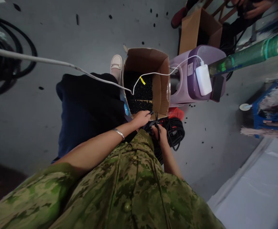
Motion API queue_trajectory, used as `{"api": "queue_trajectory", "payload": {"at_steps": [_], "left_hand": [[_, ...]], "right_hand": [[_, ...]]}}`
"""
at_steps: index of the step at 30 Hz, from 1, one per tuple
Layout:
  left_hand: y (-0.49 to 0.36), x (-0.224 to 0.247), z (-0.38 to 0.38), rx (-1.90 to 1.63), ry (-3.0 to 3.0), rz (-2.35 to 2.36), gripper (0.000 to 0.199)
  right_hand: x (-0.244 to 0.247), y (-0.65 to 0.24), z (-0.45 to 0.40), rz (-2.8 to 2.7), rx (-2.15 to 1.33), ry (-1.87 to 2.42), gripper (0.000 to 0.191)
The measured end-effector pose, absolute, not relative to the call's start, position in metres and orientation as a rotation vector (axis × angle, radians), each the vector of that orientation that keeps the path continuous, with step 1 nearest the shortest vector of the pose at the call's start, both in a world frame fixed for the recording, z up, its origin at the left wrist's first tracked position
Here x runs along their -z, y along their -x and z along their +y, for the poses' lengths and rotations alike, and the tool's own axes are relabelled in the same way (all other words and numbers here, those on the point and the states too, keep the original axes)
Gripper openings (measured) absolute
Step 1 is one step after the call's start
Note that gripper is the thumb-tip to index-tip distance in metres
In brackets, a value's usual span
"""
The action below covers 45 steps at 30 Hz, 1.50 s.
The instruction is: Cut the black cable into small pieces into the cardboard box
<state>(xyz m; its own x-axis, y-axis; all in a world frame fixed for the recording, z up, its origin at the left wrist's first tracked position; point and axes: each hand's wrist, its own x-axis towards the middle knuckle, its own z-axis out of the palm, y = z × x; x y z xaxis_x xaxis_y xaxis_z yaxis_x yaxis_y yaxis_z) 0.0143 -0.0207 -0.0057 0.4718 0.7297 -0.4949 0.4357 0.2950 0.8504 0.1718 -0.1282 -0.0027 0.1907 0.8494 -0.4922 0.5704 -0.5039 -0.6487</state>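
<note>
My left hand (pixel 141 119) is closed at the near edge of a cardboard box (pixel 161 90), with the end of a black strip (pixel 151 113) sticking out from its fingertips. Just to the right, my right hand (pixel 162 133) is wrapped round dark scissors (pixel 157 119), their blades pointing up toward the box. Small black pieces (pixel 141 89) cover the bottom of the box. Beside and below my right hand lies a coil of black cord or tubing (pixel 175 132). Part of the strip between my hands is hard to make out.
A white cable (pixel 88 75) with a yellow tag crosses above the box to a white power bank (pixel 203 80) on a purple plastic stool (pixel 180 81). A green bottle-like tube (pixel 251 52) lies there too. Another person's hand (pixel 258 9) and another box (pixel 190 31) are at upper right.
</note>
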Motion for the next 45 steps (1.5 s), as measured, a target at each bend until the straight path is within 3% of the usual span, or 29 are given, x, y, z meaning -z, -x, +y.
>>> {"api": "queue_trajectory", "payload": {"at_steps": [20, 45], "left_hand": [[-0.008, -0.009, -0.021, -0.125, -1.331, 1.109, 0.024], [-0.010, -0.011, -0.020, -0.089, -1.199, 1.029, 0.017]], "right_hand": [[-0.013, -0.193, -0.110, -1.736, -1.347, 2.070, 0.038], [-0.007, -0.198, -0.111, -1.578, -1.557, 1.901, 0.045]]}}
